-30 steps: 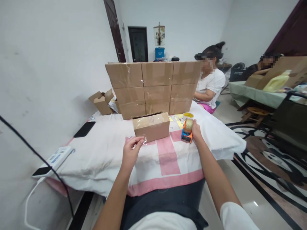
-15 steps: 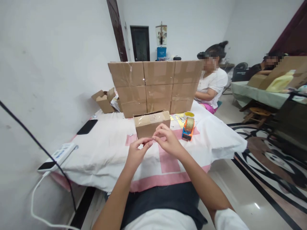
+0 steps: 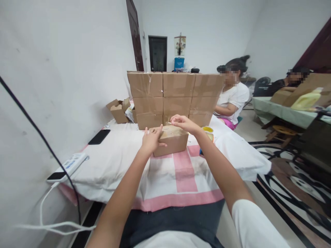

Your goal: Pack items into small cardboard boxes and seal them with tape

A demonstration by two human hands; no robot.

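A small brown cardboard box (image 3: pixel 173 144) lies on the white and pink cloth (image 3: pixel 181 172) in front of me. My left hand (image 3: pixel 151 139) rests closed on the box's near left top corner. My right hand (image 3: pixel 182 122) hovers just above the box's top, fingers pinched. A short strip of clear tape, barely visible, seems to run between the two hands over the box. A yellow tape roll (image 3: pixel 208 129) lies just right of the box, partly hidden behind my right forearm.
A wall of stacked cardboard boxes (image 3: pixel 178 98) stands behind the small box, with an open box (image 3: pixel 118 111) to its left. A black phone (image 3: pixel 99 136) and a white device (image 3: pixel 69 164) with cables lie at left. A seated person (image 3: pixel 232 100) is at right; another person (image 3: pixel 284 82) sits beyond a green table (image 3: pixel 279 108).
My right hand left the tape dispenser and met the left hand at the tape piece. Both hands then moved forward onto the small box and spread apart.
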